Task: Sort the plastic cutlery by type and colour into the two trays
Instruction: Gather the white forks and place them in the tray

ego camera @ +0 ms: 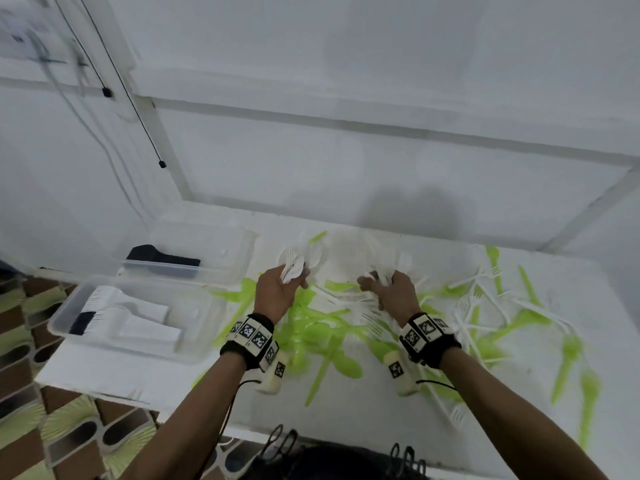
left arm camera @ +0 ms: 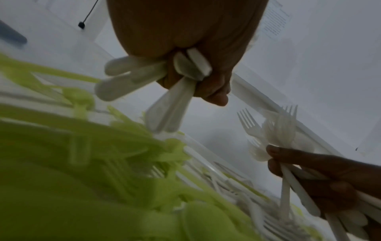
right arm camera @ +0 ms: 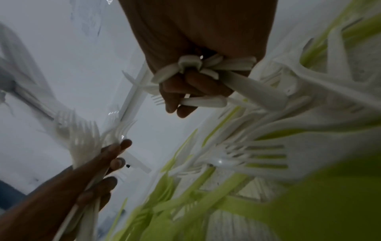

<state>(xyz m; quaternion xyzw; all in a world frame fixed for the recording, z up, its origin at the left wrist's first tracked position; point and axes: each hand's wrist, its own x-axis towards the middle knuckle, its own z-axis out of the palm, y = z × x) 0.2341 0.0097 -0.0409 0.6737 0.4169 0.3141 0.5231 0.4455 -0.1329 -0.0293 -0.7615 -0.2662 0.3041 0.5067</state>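
Green and white plastic cutlery lies in a mixed pile across the white table. My left hand grips a bundle of white forks above the pile's left part; their handles stick out below its curled fingers. My right hand grips another bunch of white forks, whose handle ends fan out from the fist. Each wrist view also shows the other hand's forks: tines on the right, tines on the left.
Two clear plastic trays stand at the table's left end. The near tray holds white cutlery and a dark piece; the far tray holds a black item. A white wall rises just behind the table. Patterned floor lies to the left.
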